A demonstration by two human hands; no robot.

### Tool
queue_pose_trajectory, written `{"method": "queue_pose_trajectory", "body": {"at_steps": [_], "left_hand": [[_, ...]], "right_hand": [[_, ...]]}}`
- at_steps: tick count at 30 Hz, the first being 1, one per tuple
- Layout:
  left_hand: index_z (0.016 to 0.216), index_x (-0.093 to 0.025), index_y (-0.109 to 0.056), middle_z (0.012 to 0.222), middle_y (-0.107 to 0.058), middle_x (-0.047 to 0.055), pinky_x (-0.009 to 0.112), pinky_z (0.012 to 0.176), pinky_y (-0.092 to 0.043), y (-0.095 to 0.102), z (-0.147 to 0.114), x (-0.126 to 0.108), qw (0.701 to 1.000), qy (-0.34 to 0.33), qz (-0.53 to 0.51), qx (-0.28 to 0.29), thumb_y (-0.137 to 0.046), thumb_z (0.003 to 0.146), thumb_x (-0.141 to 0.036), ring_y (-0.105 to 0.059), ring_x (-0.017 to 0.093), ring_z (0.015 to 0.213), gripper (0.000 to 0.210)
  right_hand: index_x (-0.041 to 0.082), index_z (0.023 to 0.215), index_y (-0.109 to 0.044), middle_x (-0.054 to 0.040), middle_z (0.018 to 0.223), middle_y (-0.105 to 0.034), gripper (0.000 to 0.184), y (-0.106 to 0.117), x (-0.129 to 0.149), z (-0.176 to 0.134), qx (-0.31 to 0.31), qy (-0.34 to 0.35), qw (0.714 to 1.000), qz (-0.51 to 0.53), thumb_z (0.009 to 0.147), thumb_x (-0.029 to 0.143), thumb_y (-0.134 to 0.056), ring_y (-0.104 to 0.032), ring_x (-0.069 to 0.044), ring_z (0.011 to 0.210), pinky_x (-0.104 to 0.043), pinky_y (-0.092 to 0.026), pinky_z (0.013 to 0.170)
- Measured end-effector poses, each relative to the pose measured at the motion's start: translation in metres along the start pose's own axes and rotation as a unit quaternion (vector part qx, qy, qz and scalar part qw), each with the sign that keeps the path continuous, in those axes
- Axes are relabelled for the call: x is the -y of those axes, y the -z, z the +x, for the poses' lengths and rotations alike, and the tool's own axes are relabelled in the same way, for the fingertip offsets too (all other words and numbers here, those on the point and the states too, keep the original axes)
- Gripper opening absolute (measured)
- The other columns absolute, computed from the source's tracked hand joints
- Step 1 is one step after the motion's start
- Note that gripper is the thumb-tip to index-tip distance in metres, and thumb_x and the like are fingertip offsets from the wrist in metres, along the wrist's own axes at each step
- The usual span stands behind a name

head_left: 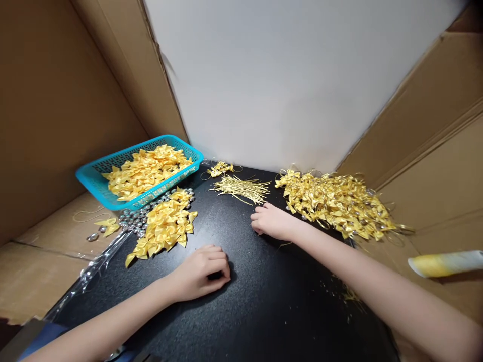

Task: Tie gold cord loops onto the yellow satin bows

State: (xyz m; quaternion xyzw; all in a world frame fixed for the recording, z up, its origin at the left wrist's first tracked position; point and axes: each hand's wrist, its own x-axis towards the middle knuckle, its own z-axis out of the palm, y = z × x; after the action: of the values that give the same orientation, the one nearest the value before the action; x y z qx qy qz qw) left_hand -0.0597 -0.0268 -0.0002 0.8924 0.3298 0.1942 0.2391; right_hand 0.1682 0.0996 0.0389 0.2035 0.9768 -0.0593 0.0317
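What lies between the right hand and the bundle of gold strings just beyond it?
Nothing visible. The right hand rests on the black mat, fingers pointing toward the bundle of gold strings; only bare mat shows between them. The heap of finished bows lies off to its right side.

Looks like a makeshift craft-assembly nook: black worktable [264, 301] walled by cardboard [56, 125], heaped with yellow ribbon bows [166, 226].

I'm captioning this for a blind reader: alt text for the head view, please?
Left hand and right hand rest curled on a black mat, between a loose bow pile, gold ties and a blue basket.
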Motion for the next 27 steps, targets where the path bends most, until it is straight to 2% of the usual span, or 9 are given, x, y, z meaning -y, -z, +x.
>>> {"method": "queue_pose_trajectory", "body": {"at_steps": [3, 6, 8, 10, 13, 15, 20, 23, 27], "left_hand": [[0.081, -0.02, -0.061, 0.076, -0.067, 0.003, 0.028, 0.073, -0.04, 0.002, 0.004, 0.001, 0.998, 0.025, -0.046, -0.022, -0.053, 0.089, -0.019, -0.058, 0.016, 0.075, 0.011], [0.089, -0.019, -0.062, 0.088, -0.067, 0.005, 0.03, 0.079, -0.044, 0.007, 0.019, 0.003, 0.984, 0.108, -0.103, -0.098, -0.057, 0.088, -0.024, -0.059, 0.018, 0.085, 0.008], [0.106, -0.02, -0.061, 0.103, -0.066, 0.006, 0.032, 0.083, -0.046, 0.009, 0.037, 0.005, 0.966, 0.171, -0.143, -0.135, -0.059, 0.087, -0.028, -0.059, 0.019, 0.093, 0.021], [0.118, -0.021, -0.058, 0.115, -0.063, 0.008, 0.035, 0.089, -0.045, 0.009, 0.059, 0.009, 0.955, 0.185, -0.201, -0.12, -0.058, 0.087, -0.032, -0.057, 0.021, 0.102, 0.033], [0.109, -0.018, -0.062, 0.114, -0.064, 0.009, 0.038, 0.096, -0.041, 0.003, 0.091, 0.014, 0.943, 0.138, -0.293, -0.077, -0.053, 0.089, -0.035, -0.055, 0.023, 0.107, 0.028], [0.091, -0.016, -0.063, 0.098, -0.065, 0.006, 0.036, 0.093, -0.042, -0.003, 0.107, 0.015, 0.929, 0.107, -0.347, -0.062, -0.046, 0.092, -0.039, -0.056, 0.021, 0.097, 0.028], [0.062, -0.02, -0.038, 0.064, -0.041, -0.003, 0.029, 0.07, -0.04, -0.014, 0.12, 0.016, 0.918, 0.097, -0.38, -0.067, -0.036, 0.093, -0.049, -0.04, 0.014, 0.066, 0.043], [0.061, -0.02, -0.034, 0.062, -0.032, -0.004, 0.028, 0.062, -0.034, -0.017, 0.118, 0.018, 0.915, 0.105, -0.385, -0.064, -0.035, 0.092, -0.048, -0.032, 0.013, 0.061, 0.042], [0.063, -0.021, -0.034, 0.062, -0.029, -0.005, 0.027, 0.058, -0.031, -0.02, 0.115, 0.023, 0.911, 0.121, -0.39, -0.053, -0.034, 0.092, -0.046, -0.027, 0.012, 0.06, 0.039]], "right_hand": [[0.017, 0.07, -0.062, -0.004, 0.078, -0.066, 0.017, -0.002, -0.001, -0.005, -0.005, -0.027, 0.999, 0.044, 0.085, 0.013, -0.064, -0.053, -0.019, 0.083, -0.031, -0.036, 0.073], [0.018, 0.08, -0.06, -0.0032, 0.085, -0.065, 0.012, 0.0, 0.002, -0.012, -0.034, -0.058, 0.994, 0.09, 0.092, 0.019, -0.057, -0.054, -0.017, 0.084, -0.029, -0.04, 0.077], [0.019, 0.086, -0.057, -0.0033, 0.091, -0.063, 0.012, 0.002, 0.008, -0.018, -0.072, -0.08, 0.986, 0.128, 0.095, 0.022, -0.051, -0.053, -0.017, 0.09, -0.03, -0.043, 0.082], [0.02, 0.086, -0.055, -0.0043, 0.098, -0.06, 0.011, 0.004, 0.013, -0.023, -0.136, -0.103, 0.965, 0.197, 0.096, 0.022, -0.049, -0.05, -0.018, 0.099, -0.032, -0.043, 0.09], [0.021, 0.082, -0.054, -0.0053, 0.109, -0.056, 0.012, 0.0, 0.017, -0.029, -0.221, -0.14, 0.913, 0.312, 0.094, 0.023, -0.051, -0.048, -0.02, 0.108, -0.04, -0.039, 0.099], [0.021, 0.08, -0.055, -0.006, 0.112, -0.055, 0.014, -0.006, 0.015, -0.032, -0.243, -0.168, 0.879, 0.373, 0.092, 0.025, -0.052, -0.049, -0.021, 0.111, -0.043, -0.038, 0.1], [0.019, 0.09, -0.06, -0.0095, 0.119, -0.056, 0.012, -0.018, 0.003, -0.041, -0.271, -0.213, 0.821, 0.456, 0.09, 0.028, -0.053, -0.057, -0.021, 0.106, -0.036, -0.048, 0.084], [0.022, 0.103, -0.064, -0.0082, 0.123, -0.057, 0.02, -0.013, 0.002, -0.047, -0.285, -0.225, 0.834, 0.415, 0.084, 0.025, -0.063, -0.054, -0.022, 0.112, -0.039, -0.046, 0.088], [0.024, 0.095, -0.069, -0.0053, 0.115, -0.062, 0.017, -0.005, 0.01, -0.051, -0.293, -0.196, 0.88, 0.32, 0.079, 0.021, -0.071, -0.053, -0.022, 0.111, -0.045, -0.039, 0.099]]}}
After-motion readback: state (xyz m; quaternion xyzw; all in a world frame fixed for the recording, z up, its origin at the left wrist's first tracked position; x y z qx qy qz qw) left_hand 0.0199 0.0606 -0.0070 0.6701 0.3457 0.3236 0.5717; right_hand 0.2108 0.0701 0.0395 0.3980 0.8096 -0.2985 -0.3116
